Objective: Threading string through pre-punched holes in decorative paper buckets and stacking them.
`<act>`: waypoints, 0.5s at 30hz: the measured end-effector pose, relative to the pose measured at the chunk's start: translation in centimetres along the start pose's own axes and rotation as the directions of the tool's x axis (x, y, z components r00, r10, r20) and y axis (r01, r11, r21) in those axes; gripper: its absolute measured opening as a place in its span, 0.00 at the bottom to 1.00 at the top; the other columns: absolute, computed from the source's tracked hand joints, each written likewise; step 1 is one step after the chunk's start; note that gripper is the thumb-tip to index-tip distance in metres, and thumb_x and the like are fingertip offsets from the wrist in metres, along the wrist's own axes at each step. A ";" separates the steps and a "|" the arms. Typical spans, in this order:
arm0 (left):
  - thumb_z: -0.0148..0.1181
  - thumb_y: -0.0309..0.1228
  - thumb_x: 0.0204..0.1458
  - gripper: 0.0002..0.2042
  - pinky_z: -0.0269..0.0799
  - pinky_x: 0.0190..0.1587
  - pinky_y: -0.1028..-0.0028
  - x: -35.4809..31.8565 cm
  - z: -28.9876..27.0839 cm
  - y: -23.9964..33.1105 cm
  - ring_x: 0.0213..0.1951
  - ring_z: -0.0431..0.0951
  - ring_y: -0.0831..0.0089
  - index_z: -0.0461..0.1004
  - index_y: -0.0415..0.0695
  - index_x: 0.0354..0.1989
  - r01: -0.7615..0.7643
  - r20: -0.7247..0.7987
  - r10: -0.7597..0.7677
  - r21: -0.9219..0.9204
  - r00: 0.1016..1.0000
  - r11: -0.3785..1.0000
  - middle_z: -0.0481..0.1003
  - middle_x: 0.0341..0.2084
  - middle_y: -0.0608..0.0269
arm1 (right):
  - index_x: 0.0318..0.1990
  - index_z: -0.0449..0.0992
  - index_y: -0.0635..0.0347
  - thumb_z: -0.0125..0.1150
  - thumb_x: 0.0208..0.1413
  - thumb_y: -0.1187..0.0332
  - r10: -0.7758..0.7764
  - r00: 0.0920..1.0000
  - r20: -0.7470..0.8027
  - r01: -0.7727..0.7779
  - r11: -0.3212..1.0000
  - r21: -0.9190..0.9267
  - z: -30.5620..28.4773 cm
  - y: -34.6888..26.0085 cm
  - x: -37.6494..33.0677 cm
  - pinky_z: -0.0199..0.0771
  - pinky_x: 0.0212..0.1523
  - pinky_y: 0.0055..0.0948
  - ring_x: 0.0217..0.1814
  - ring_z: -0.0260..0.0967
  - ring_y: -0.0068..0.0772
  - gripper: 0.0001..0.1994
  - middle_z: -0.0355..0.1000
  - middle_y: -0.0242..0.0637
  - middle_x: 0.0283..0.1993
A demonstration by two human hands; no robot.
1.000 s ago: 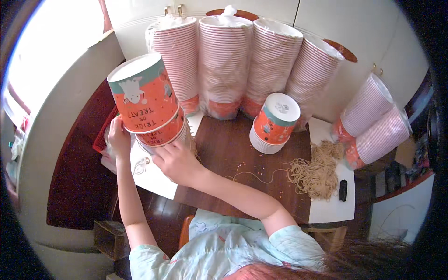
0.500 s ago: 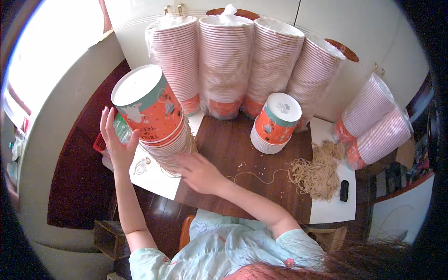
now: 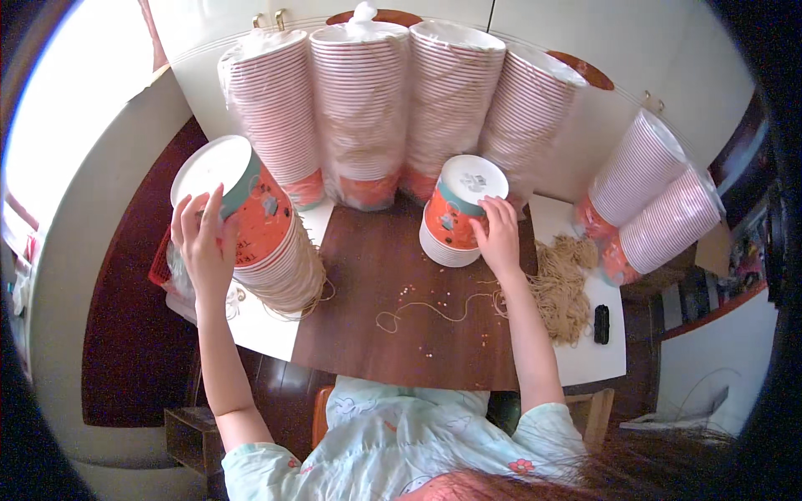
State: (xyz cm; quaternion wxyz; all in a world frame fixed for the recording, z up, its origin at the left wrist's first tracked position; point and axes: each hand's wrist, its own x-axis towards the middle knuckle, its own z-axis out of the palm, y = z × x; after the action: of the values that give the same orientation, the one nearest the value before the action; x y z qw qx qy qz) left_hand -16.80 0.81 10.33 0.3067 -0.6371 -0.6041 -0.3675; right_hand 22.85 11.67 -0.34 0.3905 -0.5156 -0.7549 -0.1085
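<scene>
On the left stands a tall stack of upturned paper buckets (image 3: 266, 209), orange with a teal band and white bases, with tan string round the lower part. My left hand (image 3: 205, 246) lies against the near left side of its top bucket, fingers apart and slightly bent. A shorter upturned stack of the same paper buckets (image 3: 449, 219) sits right of the table's middle. My right hand (image 3: 499, 238) curves round its right side, thumb and fingers on the top bucket. A loose tan string (image 3: 434, 313) trails across the brown table (image 3: 376, 280).
Several tall plastic-wrapped bucket stacks (image 3: 361, 108) line the back, with more wrapped stacks (image 3: 672, 221) at the far right. A heap of tan string (image 3: 561, 288) lies to the right, beside a small black object (image 3: 601, 324). Tiny pale bits dot the tabletop.
My right hand has left the tall stack's lower part and reached right to the short stack. My left hand has come onto the top bucket. The view has shifted slightly.
</scene>
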 end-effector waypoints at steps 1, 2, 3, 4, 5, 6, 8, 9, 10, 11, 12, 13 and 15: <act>0.57 0.26 0.41 0.22 0.52 0.55 0.60 0.1 -0.3 0.3 0.54 0.59 0.60 0.68 0.51 0.49 0.000 -0.015 0.001 0.048 1.000 0.999 0.65 0.45 0.61 | 0.38 0.69 0.60 0.60 0.41 0.70 -0.002 1.000 -0.026 0.004 0.997 0.076 0.1 0.1 0.1 0.59 0.50 0.37 0.51 0.58 0.44 0.14 0.66 0.41 0.43; 0.57 0.26 0.41 0.22 0.51 0.56 0.59 0.3 -0.5 0.6 0.56 0.57 0.59 0.68 0.50 0.49 0.000 -0.030 0.003 0.095 1.000 0.995 0.64 0.48 0.60 | 0.38 0.69 0.60 0.60 0.41 0.70 0.001 1.000 -0.027 0.001 0.997 0.078 0.1 0.1 0.2 0.59 0.50 0.37 0.51 0.58 0.44 0.14 0.66 0.41 0.43; 0.57 0.26 0.41 0.22 0.51 0.56 0.59 -0.1 -0.5 1.1 0.56 0.57 0.59 0.68 0.50 0.49 -0.004 -0.029 0.007 0.096 1.000 0.995 0.64 0.48 0.60 | 0.35 0.70 0.60 0.59 0.41 0.72 0.040 0.999 -0.033 -0.036 0.990 0.134 0.1 0.0 0.3 0.62 0.47 0.35 0.48 0.60 0.43 0.11 0.67 0.39 0.39; 0.57 0.26 0.41 0.22 0.51 0.57 0.58 -0.9 0.0 1.8 0.57 0.55 0.57 0.67 0.49 0.49 -0.014 -0.098 0.021 0.077 0.995 0.997 0.62 0.49 0.59 | 0.31 0.71 0.59 0.58 0.41 0.73 0.080 0.996 -0.037 -0.072 0.980 0.184 0.1 -0.2 0.5 0.64 0.44 0.34 0.44 0.61 0.42 0.07 0.68 0.37 0.35; 0.57 0.26 0.41 0.22 0.51 0.57 0.56 -1.6 0.4 2.5 0.58 0.53 0.55 0.67 0.48 0.49 -0.026 -0.168 0.035 0.058 0.985 0.998 0.60 0.51 0.57 | 0.29 0.71 0.59 0.59 0.41 0.73 0.095 0.995 -0.040 -0.086 0.979 0.183 -0.1 -0.6 0.5 0.64 0.43 0.34 0.43 0.62 0.41 0.06 0.67 0.36 0.33; 0.58 0.26 0.40 0.23 0.51 0.57 0.54 -2.4 0.8 3.3 0.56 0.56 0.53 0.66 0.47 0.49 -0.097 -0.199 0.094 -0.003 0.975 0.995 0.59 0.51 0.54 | 0.27 0.70 0.58 0.59 0.40 0.73 0.111 0.993 -0.043 -0.101 0.978 0.182 -0.4 -1.2 0.4 0.65 0.41 0.34 0.41 0.62 0.40 0.05 0.67 0.35 0.32; 0.58 0.26 0.39 0.23 0.54 0.55 0.56 -4.9 1.5 5.6 0.53 0.59 0.54 0.64 0.44 0.49 -0.161 -0.138 0.126 -0.280 0.982 0.946 0.60 0.49 0.53 | 0.27 0.70 0.57 0.60 0.40 0.73 0.098 0.994 -0.043 -0.088 0.977 0.194 -0.9 -2.2 0.2 0.66 0.39 0.33 0.40 0.63 0.39 0.05 0.68 0.34 0.32; 0.58 0.26 0.39 0.24 0.56 0.54 0.59 -6.4 2.1 7.2 0.51 0.61 0.54 0.64 0.42 0.49 -0.059 -0.025 0.053 -0.366 0.998 0.929 0.61 0.48 0.52 | 0.27 0.70 0.57 0.60 0.39 0.74 0.094 0.995 -0.045 -0.083 0.975 0.205 -1.3 -3.0 0.2 0.66 0.38 0.33 0.40 0.63 0.39 0.06 0.68 0.34 0.31; 0.59 0.25 0.38 0.25 0.58 0.52 0.61 -7.7 3.2 8.7 0.49 0.62 0.55 0.63 0.40 0.49 0.051 0.094 -0.011 -0.438 0.996 0.897 0.61 0.47 0.52 | 0.27 0.70 0.58 0.61 0.38 0.74 0.080 0.995 -0.065 -0.063 0.971 0.231 -1.6 -3.6 0.2 0.66 0.38 0.33 0.39 0.63 0.39 0.07 0.68 0.34 0.31; 0.60 0.25 0.38 0.26 0.59 0.51 0.63 -8.8 4.5 9.7 0.48 0.63 0.56 0.61 0.39 0.49 0.129 0.195 -0.041 -0.464 0.980 0.876 0.61 0.46 0.52 | 0.27 0.70 0.58 0.61 0.38 0.74 0.079 0.995 -0.064 -0.062 0.972 0.228 -1.9 -4.1 0.2 0.66 0.38 0.33 0.39 0.63 0.39 0.07 0.68 0.34 0.31; 0.60 0.25 0.38 0.26 0.61 0.49 0.66 -9.9 6.1 10.6 0.48 0.64 0.58 0.60 0.38 0.50 0.208 0.297 -0.064 -0.486 0.953 0.849 0.62 0.46 0.53 | 0.27 0.70 0.58 0.61 0.38 0.75 0.080 0.994 -0.068 -0.059 0.961 0.272 -2.2 -4.4 0.2 0.65 0.38 0.33 0.38 0.63 0.39 0.07 0.68 0.35 0.31; 0.60 0.26 0.39 0.27 0.61 0.49 0.67 -11.5 7.8 11.2 0.47 0.64 0.61 0.59 0.38 0.50 0.456 0.473 -0.179 -0.574 0.863 0.680 0.62 0.46 0.53 | 0.27 0.70 0.59 0.61 0.37 0.75 0.079 0.994 -0.074 -0.051 0.945 0.322 -2.5 -4.9 0.3 0.65 0.38 0.33 0.38 0.63 0.39 0.07 0.68 0.35 0.31; 0.59 0.27 0.43 0.25 0.62 0.48 0.71 -15.1 11.1 11.9 0.46 0.65 0.67 0.59 0.39 0.50 0.728 0.685 -0.259 -0.593 0.681 0.345 0.62 0.45 0.56 | 0.27 0.71 0.59 0.61 0.37 0.75 0.090 0.995 -0.049 -0.064 0.923 0.380 -2.8 -6.2 0.4 0.64 0.39 0.33 0.38 0.63 0.39 0.07 0.68 0.36 0.31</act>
State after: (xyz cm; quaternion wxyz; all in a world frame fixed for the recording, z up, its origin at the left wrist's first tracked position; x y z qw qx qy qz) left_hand -3.84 0.89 -7.78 -0.3282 -0.5447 -0.5733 -0.5166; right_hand 18.80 7.66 3.32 0.5111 -0.4560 -0.7276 0.0375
